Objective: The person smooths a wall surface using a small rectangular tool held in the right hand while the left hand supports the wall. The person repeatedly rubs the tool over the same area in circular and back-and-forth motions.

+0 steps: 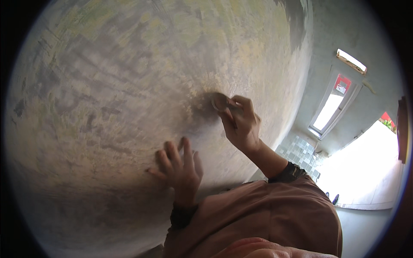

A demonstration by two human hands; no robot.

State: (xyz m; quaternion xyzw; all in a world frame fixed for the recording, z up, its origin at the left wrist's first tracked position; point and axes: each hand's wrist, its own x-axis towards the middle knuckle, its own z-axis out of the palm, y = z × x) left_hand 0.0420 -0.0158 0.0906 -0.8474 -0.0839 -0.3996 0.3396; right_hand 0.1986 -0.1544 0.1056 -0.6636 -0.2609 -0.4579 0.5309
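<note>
A large plastered wall (116,81), mottled grey and yellowish with rough worn patches, fills the left and middle of the head view. My right hand (243,128) is closed around a small brown piece with a curved edge (220,102), held up against the wall; its exact kind cannot be made out. A rough, pale patch lies just above that piece. Lower and to the left, my left hand (181,168) has its fingers spread and holds nothing. Its fingertips are at the wall, slightly blurred.
On the right stands a grey-green wall (320,47) with a narrow window (329,109) and a small slot opening (351,62) above it. Below are small greenish tiles (301,152) and a bright doorway (365,167). Dark shoes (335,199) lie by the doorway's sill.
</note>
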